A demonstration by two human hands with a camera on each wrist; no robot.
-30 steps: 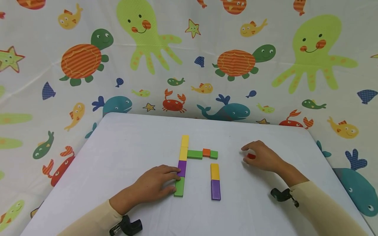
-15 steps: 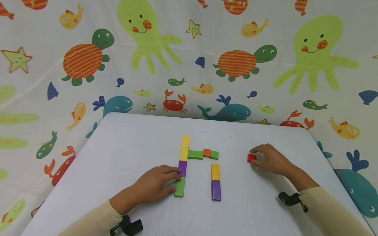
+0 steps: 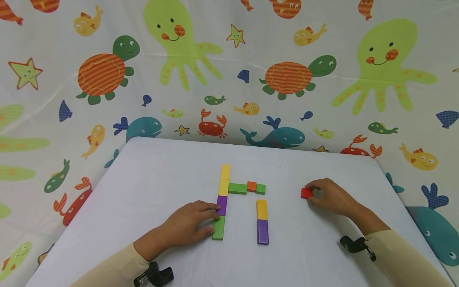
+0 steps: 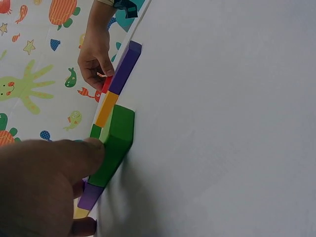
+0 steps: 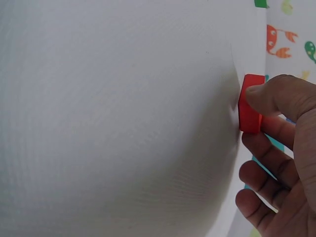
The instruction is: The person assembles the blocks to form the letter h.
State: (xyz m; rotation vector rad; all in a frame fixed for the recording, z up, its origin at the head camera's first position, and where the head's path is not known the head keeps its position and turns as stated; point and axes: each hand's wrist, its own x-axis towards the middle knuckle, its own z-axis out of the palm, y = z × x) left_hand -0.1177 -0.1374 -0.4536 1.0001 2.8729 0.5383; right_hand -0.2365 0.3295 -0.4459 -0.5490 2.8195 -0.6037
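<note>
On the white table, my left hand [image 3: 188, 223] rests its fingertips on the left edge of a column of blocks. They touch its purple block [image 3: 222, 204], and the thumb lies against the green block [image 3: 218, 229] nearest me. Two yellow blocks [image 3: 224, 180] continue that column away from me. My right hand [image 3: 331, 197] pinches a small red block [image 3: 306, 193] at the right. In the right wrist view, the thumb lies across the red block [image 5: 252, 106] with the index finger behind it and the other fingers loosely curled below.
From the column a row runs right: a long green block [image 3: 237, 188], an orange block [image 3: 252, 186] and a short green block [image 3: 260, 189]. Nearer me, a separate yellow block [image 3: 262, 209] adjoins a purple block [image 3: 263, 232]. A sea-animal cloth [image 3: 229, 91] hangs behind the table.
My right hand has shifted right and slightly toward me. Its fingers, spread past the red block before, now pinch its right side. The left hand stays on the column.
</note>
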